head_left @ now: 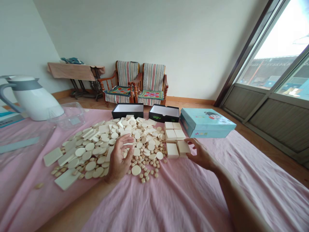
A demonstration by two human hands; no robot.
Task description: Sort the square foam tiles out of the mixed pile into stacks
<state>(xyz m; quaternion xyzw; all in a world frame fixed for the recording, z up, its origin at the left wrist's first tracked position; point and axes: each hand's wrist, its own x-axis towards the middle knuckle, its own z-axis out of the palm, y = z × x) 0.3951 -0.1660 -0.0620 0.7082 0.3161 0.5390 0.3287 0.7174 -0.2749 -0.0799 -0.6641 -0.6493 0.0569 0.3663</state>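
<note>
My left hand [122, 158] is over the middle of a large pile of pale wooden pieces. Its fingers are curved and apart from the thumb, and I see nothing held in it. Round wooden discs [89, 166], small wooden cubes [145, 175] and flat rectangular pieces [67, 178] make up the pile. To the right of it, square wooden tiles [172, 149] stand in stacks set in two columns. My right hand [200, 154] grips the nearest right stack of square tiles [183, 147] from its right side, thumb at the front and fingers behind.
Two open black boxes [127, 111] with white insides stand behind the pile, beside a light-blue lidded box [207, 124]. On the left are a white jug [36, 100] and a clear plastic container [72, 117]. A pink cloth [154, 206] covers the surface. Two chairs [153, 83] stand beyond.
</note>
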